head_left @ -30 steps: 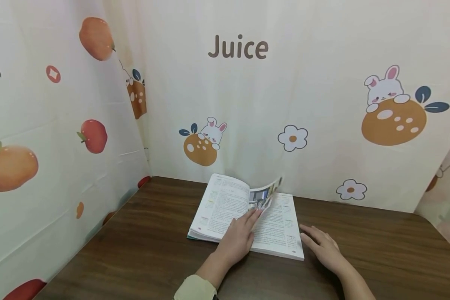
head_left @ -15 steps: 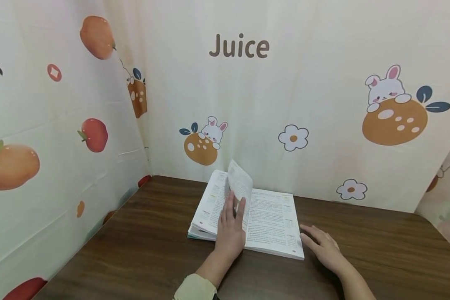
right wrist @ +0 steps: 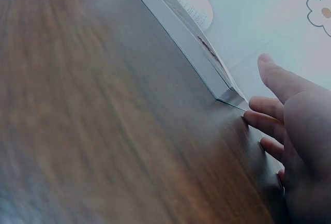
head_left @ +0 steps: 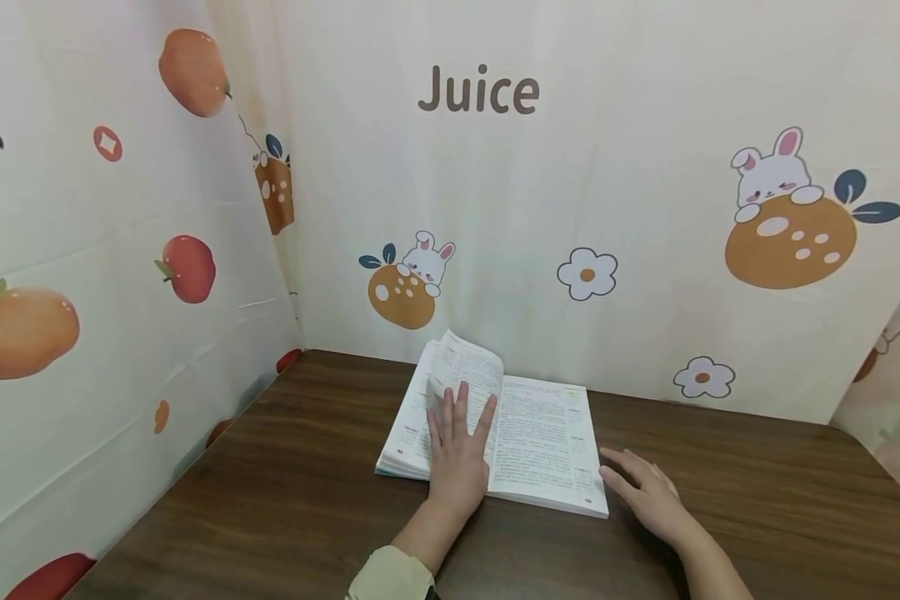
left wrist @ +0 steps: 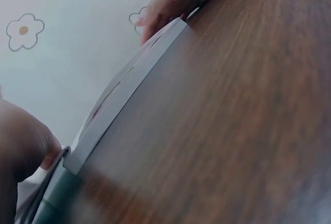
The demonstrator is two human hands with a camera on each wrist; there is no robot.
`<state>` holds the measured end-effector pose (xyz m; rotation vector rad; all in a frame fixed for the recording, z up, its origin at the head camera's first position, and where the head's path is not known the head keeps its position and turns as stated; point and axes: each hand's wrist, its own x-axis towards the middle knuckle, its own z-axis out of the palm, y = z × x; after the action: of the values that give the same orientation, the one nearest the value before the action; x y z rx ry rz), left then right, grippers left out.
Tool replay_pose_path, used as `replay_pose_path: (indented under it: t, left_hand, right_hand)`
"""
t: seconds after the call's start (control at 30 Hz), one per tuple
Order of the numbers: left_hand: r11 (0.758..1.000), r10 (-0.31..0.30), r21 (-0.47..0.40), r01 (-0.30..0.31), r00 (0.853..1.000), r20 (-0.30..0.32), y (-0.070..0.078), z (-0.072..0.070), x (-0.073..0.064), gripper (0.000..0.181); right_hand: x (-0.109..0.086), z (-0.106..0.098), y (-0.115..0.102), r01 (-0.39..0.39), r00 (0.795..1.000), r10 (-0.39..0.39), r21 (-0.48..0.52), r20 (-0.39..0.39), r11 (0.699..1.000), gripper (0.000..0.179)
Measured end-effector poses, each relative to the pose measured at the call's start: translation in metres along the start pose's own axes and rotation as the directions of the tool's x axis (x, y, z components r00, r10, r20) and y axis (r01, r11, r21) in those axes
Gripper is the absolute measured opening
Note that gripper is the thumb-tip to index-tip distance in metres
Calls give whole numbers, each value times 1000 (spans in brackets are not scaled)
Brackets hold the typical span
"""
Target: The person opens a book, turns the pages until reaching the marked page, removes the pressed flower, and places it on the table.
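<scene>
An open book (head_left: 543, 437) with printed pages lies on the dark wooden table. My left hand (head_left: 459, 467) lies on its left half near the spine, fingers straight and spread over a page (head_left: 468, 362) whose top still stands a little raised. In the left wrist view that hand (left wrist: 23, 141) is at the book's spine edge, and a strip of green cover shows below it. Beside the book's right edge rests my right hand (head_left: 648, 498), its fingers loosely extended and holding nothing. The right wrist view has this hand (right wrist: 305, 125) close to the book's corner (right wrist: 227, 94).
The wooden table (head_left: 285, 517) reaches out on both sides of the book. Right behind it hangs a pale curtain (head_left: 510, 208) printed with rabbits, fruit and flowers. Another printed curtain (head_left: 120, 350) runs along the left side.
My left hand has swept a page from the right side over to the left and now lies spread on it. The right hand has stayed in place.
</scene>
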<state>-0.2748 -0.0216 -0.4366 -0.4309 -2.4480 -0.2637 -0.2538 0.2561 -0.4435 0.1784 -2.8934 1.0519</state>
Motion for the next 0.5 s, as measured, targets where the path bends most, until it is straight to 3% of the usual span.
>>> replay_pose_path:
  t: [0.1, 0.17, 0.23, 0.3, 0.37, 0.4, 0.5]
  left_hand:
    - [997, 53, 49, -56, 997, 53, 2, -2, 0, 82]
    - [988, 131, 65, -138, 985, 111, 3, -1, 1, 66]
    - [975, 214, 16, -220, 960, 180, 3, -1, 0, 48]
    - [960, 279, -57, -273, 926, 254, 2, -1, -1, 36]
    - [952, 305, -137, -275, 896, 322, 2, -1, -2, 31]
    - [951, 303, -163, -261, 888, 346, 2, -2, -2, 31]
    - [957, 269, -214, -198, 880, 392, 2, -3, -2, 30]
  right_hand:
    - [0, 0, 0, 1, 1000, -1, -10, -4, 1000, 58]
    - [-1, 0, -1, -4, 1000, 4, -15, -4, 1000, 59]
    - [-1, 0, -1, -6, 1000, 6, -13, 0, 1000, 59]
    - [-1, 0, -1, -6, 1000, 6, -12, 5, 1000, 59]
    - [-1, 1, -1, -5, 1000, 5, -10, 7, 1000, 59]
    - [-1, 1, -1, -3, 1000, 3, -9, 6, 1000, 59]
    - [0, 2, 0, 3, 1000, -3, -10, 5, 1000, 59]
